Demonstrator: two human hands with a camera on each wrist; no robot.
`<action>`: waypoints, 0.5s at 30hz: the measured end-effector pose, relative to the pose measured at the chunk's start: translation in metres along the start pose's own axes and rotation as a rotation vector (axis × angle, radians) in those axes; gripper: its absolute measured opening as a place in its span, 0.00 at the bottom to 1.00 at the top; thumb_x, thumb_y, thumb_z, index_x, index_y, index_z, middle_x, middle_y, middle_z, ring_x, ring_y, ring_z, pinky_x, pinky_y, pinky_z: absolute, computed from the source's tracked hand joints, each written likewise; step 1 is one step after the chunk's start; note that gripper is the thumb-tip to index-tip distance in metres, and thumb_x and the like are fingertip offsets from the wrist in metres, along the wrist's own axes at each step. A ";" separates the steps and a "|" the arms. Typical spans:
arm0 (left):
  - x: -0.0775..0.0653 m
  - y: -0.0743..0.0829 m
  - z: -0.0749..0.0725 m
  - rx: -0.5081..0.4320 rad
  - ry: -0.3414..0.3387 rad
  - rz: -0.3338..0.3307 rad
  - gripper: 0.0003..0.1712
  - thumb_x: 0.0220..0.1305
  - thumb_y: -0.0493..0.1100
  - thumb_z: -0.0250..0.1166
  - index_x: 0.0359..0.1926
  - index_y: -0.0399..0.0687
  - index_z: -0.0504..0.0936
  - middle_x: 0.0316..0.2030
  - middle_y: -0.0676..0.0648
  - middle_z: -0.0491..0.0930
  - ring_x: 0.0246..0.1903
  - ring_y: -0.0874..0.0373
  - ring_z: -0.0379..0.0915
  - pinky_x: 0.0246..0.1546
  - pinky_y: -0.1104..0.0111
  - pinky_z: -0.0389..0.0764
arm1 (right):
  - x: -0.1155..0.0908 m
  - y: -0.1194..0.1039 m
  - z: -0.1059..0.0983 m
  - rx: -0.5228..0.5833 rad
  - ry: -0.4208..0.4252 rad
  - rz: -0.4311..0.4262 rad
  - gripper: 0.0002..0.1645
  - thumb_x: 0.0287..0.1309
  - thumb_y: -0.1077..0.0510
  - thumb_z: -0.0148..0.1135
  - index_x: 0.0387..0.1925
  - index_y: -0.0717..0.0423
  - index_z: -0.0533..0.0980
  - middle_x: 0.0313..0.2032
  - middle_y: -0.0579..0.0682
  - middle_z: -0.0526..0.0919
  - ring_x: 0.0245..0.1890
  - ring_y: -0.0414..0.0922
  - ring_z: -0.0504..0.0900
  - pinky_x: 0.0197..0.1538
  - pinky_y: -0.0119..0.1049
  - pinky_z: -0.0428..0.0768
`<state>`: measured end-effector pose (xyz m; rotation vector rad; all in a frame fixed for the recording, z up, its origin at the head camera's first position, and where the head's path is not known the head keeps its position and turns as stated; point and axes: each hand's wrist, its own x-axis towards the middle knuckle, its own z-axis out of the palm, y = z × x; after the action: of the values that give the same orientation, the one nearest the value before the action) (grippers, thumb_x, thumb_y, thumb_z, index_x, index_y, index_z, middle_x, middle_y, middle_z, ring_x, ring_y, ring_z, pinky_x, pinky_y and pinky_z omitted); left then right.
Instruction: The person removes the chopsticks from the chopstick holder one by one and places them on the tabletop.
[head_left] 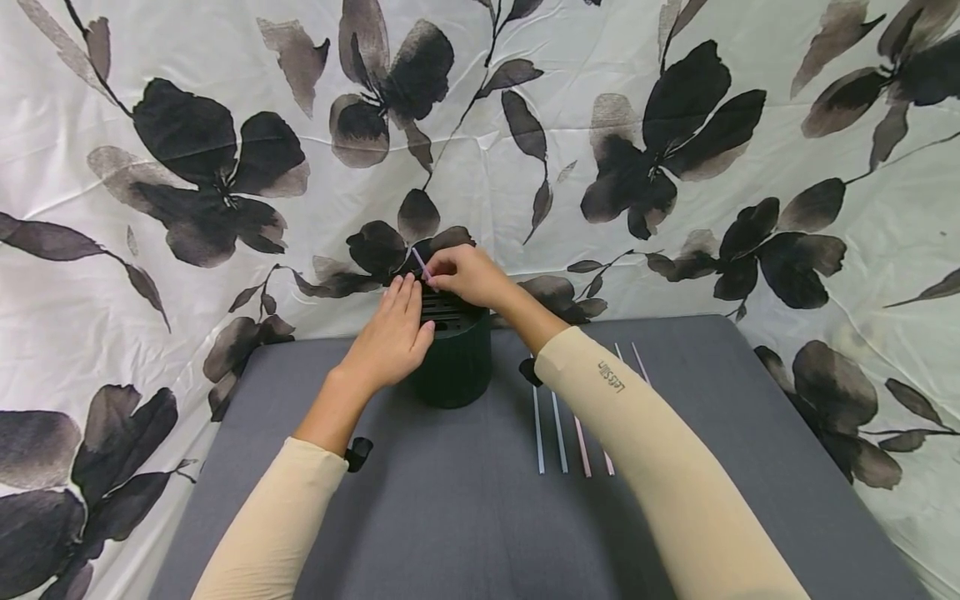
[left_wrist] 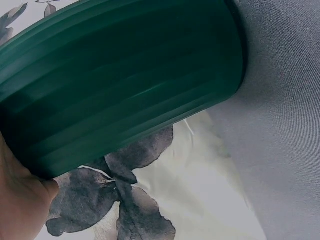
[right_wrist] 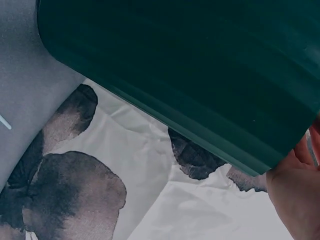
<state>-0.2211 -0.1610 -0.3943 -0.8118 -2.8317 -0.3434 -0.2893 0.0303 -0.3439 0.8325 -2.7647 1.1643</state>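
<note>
A dark green round container [head_left: 450,375] with a slotted dark top [head_left: 444,315] stands near the table's back edge. My right hand [head_left: 471,277] pinches a thin purple straw [head_left: 420,262] above the far side of that top; whether its lower end sits in a slot is hidden. My left hand [head_left: 388,332] rests on the top's left side with its fingers straight. Both wrist views are mostly filled by the container's ribbed wall [left_wrist: 125,90], with only part of the left hand [left_wrist: 22,197] and of the right hand [right_wrist: 295,192] showing at the edges.
Several thin straws, among them a light blue straw [head_left: 538,433] and a pink straw [head_left: 582,450], lie side by side on the grey table [head_left: 435,517], partly under my right forearm. A floral cloth [head_left: 525,200] hangs right behind the container.
</note>
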 end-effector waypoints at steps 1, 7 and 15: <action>0.000 0.000 0.000 -0.002 -0.002 -0.001 0.41 0.80 0.53 0.40 0.79 0.27 0.49 0.81 0.30 0.45 0.81 0.36 0.38 0.81 0.47 0.46 | 0.000 0.000 -0.001 0.009 0.004 0.002 0.06 0.67 0.59 0.68 0.42 0.57 0.86 0.39 0.51 0.89 0.38 0.43 0.83 0.48 0.35 0.79; 0.001 0.000 -0.002 -0.010 -0.016 -0.006 0.41 0.80 0.54 0.40 0.79 0.27 0.48 0.81 0.31 0.44 0.81 0.36 0.37 0.81 0.46 0.45 | -0.005 -0.001 -0.011 0.076 0.041 -0.011 0.08 0.69 0.58 0.66 0.44 0.58 0.85 0.41 0.53 0.89 0.41 0.45 0.84 0.51 0.38 0.81; 0.001 0.000 -0.002 -0.021 -0.020 -0.005 0.41 0.80 0.54 0.40 0.79 0.27 0.48 0.81 0.30 0.43 0.81 0.36 0.37 0.81 0.46 0.45 | -0.019 -0.001 -0.027 0.153 0.139 -0.034 0.10 0.70 0.58 0.65 0.48 0.57 0.84 0.46 0.52 0.88 0.48 0.45 0.87 0.55 0.39 0.85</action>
<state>-0.2217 -0.1615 -0.3922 -0.8170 -2.8536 -0.3681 -0.2772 0.0563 -0.3280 0.7748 -2.5672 1.3848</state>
